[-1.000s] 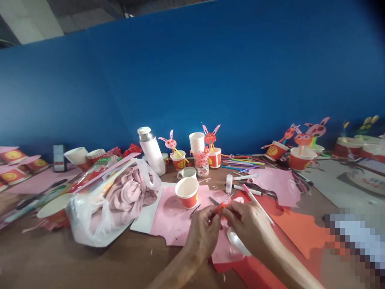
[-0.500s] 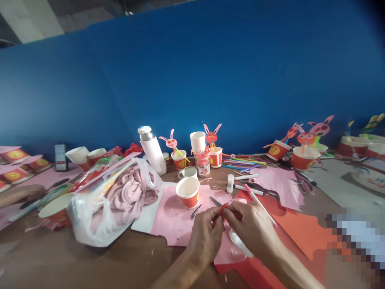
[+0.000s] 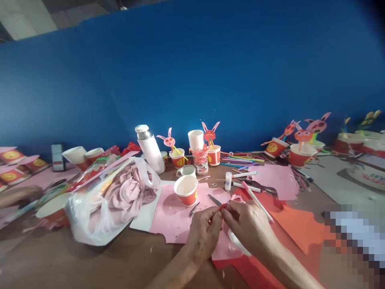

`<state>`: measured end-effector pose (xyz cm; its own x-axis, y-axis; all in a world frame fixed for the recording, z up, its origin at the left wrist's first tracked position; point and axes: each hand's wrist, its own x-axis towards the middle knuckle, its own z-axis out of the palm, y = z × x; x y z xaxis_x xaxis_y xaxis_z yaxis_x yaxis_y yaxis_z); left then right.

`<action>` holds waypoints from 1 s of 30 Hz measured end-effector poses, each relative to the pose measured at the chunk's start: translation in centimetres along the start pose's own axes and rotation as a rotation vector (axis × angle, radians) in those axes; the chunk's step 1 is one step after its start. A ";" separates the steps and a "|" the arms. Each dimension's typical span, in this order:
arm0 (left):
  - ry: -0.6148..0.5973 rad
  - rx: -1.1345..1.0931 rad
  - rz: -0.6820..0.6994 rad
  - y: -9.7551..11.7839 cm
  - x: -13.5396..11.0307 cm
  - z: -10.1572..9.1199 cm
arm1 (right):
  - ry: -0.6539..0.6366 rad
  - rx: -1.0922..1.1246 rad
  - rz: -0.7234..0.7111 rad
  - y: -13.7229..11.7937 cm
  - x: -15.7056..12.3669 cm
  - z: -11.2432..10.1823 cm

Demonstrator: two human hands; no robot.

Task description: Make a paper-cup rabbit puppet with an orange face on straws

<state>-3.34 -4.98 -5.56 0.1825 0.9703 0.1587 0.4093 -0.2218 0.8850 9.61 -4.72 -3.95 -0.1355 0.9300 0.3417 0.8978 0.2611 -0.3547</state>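
Both hands meet low in the middle of the head view, fingertips nearly touching. My left hand [image 3: 204, 230] is closed in a pinch on a small orange-red piece [image 3: 221, 206], maybe paper; the fingers hide most of it. From the other side my right hand [image 3: 248, 222] pinches at the same piece. Just beyond the fingertips a grey metal blade [image 3: 213, 200] sticks out; its other end is hidden. Under the hands lies pink paper [image 3: 171, 224], with an upright red-and-white paper cup [image 3: 185, 190] on it. A clear-and-white oval item [image 3: 239, 243] lies below my right hand.
A white bottle [image 3: 150, 150], a plastic bag [image 3: 90, 220] and a mug [image 3: 187, 171] stand left of centre. Rabbit-headed cups [image 3: 213, 155] line the blue partition [image 3: 192, 72]. Markers [image 3: 246, 175], a glue bottle [image 3: 228, 182] and orange paper [image 3: 300, 226] lie right. Another person's hand [image 3: 22, 195] is far left.
The view has shifted slightly, so everything sits a little further left and up. Both hands stay together on the piece; less of its orange-red shows now.
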 end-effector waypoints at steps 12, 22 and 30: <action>0.208 0.437 0.251 0.0 0.6 -0.8 | -0.162 0.343 0.062 -0.1 0.0 -1.2; 0.236 0.710 0.475 5.1 1.6 -3.0 | 0.014 0.548 0.046 -0.6 0.0 -2.5; 0.245 0.759 0.531 7.1 3.2 -2.5 | 0.046 1.088 0.201 1.1 0.3 -2.4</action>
<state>-2.08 -3.22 2.37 0.3547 0.6990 0.6209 0.8126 -0.5589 0.1651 11.53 -4.82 -2.16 0.0071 0.9764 0.2161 0.0506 0.2154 -0.9752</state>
